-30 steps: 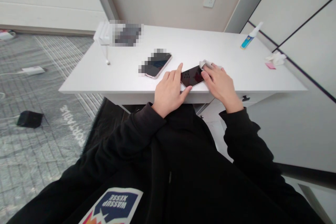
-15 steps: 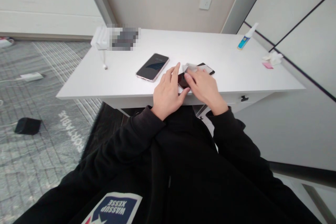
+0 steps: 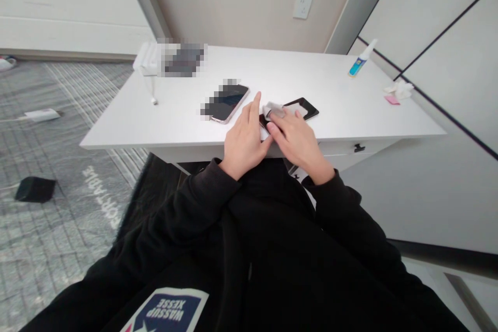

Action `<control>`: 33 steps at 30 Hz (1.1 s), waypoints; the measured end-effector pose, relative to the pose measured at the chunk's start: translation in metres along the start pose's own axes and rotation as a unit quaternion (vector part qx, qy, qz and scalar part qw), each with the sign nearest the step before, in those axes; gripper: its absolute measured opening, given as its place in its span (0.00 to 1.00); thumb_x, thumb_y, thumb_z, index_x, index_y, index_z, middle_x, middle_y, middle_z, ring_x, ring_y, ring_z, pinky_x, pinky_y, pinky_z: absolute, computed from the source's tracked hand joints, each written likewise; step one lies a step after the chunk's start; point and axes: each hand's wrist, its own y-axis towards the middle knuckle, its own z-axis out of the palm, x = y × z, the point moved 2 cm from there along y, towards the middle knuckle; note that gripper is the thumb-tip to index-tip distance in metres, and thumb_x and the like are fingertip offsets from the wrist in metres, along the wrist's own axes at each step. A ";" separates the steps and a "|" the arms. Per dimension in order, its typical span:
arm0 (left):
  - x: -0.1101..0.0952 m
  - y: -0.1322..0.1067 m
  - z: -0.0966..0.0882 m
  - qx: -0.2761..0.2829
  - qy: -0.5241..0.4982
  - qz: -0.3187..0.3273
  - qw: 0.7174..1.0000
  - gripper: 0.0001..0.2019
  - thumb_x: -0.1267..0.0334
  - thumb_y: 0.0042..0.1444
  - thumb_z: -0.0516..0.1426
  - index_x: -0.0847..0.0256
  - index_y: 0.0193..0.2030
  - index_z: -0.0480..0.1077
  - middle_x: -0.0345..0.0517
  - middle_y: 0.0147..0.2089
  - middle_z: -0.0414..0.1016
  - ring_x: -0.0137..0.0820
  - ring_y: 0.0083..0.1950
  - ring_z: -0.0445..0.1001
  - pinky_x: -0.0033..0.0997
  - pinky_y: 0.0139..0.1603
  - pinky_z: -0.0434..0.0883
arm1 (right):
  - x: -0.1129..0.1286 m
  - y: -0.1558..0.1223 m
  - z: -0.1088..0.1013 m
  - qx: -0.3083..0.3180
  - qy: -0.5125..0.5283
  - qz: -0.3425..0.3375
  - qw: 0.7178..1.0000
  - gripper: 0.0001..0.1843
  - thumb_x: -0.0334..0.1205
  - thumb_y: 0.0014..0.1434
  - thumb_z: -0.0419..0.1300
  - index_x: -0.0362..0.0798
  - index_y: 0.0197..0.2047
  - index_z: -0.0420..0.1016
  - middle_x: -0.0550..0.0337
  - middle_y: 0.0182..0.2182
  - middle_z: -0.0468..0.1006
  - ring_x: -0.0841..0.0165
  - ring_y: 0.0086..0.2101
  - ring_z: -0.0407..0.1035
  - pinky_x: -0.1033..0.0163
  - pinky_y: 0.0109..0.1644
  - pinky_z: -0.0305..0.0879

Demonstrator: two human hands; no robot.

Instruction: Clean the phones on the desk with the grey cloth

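A dark smartphone lies at a slant near the front edge of the white desk, partly covered by my hands. My right hand presses a crumpled white wipe against its screen near the left end. Beside that end rests my left hand, its fingers stretched out and its thumb apart, bracing the phone without wrapping around it. Left of my left hand, a second phone with a pale edge lies flat, partly blurred by pixelation.
A spray bottle with a blue label stands at the back right, near crumpled tissue and a pink slip. A white cable and a pixelated dark item are at the left. A drawer handle juts out below.
My right hand has slid the wipe left and slightly nearer along the phone, so more of its right end shows. My left hand stays by the phone. The view has shifted slightly.
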 end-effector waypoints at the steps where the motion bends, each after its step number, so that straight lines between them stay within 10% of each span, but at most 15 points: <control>1: 0.000 0.000 -0.001 0.003 -0.001 0.000 1.000 0.37 0.51 0.66 0.53 0.61 0.76 0.43 0.60 0.72 0.59 0.45 0.67 0.67 0.43 0.60 0.73 | 0.010 -0.004 0.001 0.011 0.018 -0.030 0.999 0.34 0.55 0.75 0.35 0.47 0.65 0.70 0.53 0.66 0.69 0.56 0.69 0.56 0.42 0.73 0.50; 5: 0.000 0.000 -0.002 0.011 -0.003 0.008 1.000 0.39 0.49 0.65 0.54 0.61 0.76 0.42 0.61 0.71 0.60 0.45 0.66 0.67 0.44 0.60 0.72 | 0.011 -0.022 -0.005 0.014 0.058 -0.060 0.996 0.30 0.55 0.75 0.38 0.51 0.66 0.70 0.59 0.68 0.67 0.63 0.69 0.56 0.48 0.74 0.50; 11: 0.000 0.001 0.000 0.008 0.011 -0.001 1.000 0.42 0.40 0.62 0.55 0.61 0.75 0.45 0.60 0.69 0.63 0.45 0.63 0.69 0.41 0.58 0.73 | -0.041 0.000 -0.008 -0.038 -0.054 0.075 0.995 0.36 0.61 0.73 0.37 0.46 0.68 0.67 0.48 0.66 0.69 0.52 0.68 0.57 0.38 0.71 0.50; 19: -0.002 -0.001 -0.004 0.015 0.012 0.007 1.000 0.38 0.46 0.66 0.52 0.62 0.75 0.44 0.61 0.68 0.65 0.45 0.65 0.68 0.44 0.59 0.72 | 0.005 -0.010 -0.003 0.043 0.034 -0.065 0.996 0.35 0.62 0.73 0.37 0.51 0.70 0.63 0.56 0.69 0.64 0.60 0.70 0.53 0.43 0.74 0.48; 26: -0.003 -0.001 -0.003 0.009 0.025 -0.005 1.000 0.43 0.39 0.63 0.55 0.62 0.75 0.45 0.60 0.66 0.67 0.45 0.62 0.71 0.41 0.57 0.73 | -0.053 -0.007 -0.012 -0.025 -0.026 0.048 0.998 0.38 0.65 0.71 0.35 0.50 0.68 0.67 0.51 0.66 0.69 0.52 0.68 0.57 0.34 0.70 0.50; 33: 0.000 -0.001 -0.003 0.014 0.026 0.002 1.000 0.38 0.49 0.66 0.54 0.63 0.76 0.43 0.61 0.67 0.65 0.45 0.66 0.67 0.43 0.61 0.71 | 0.002 0.001 0.002 0.028 0.024 -0.068 0.997 0.39 0.66 0.70 0.40 0.48 0.70 0.64 0.51 0.68 0.65 0.56 0.70 0.54 0.40 0.74 0.47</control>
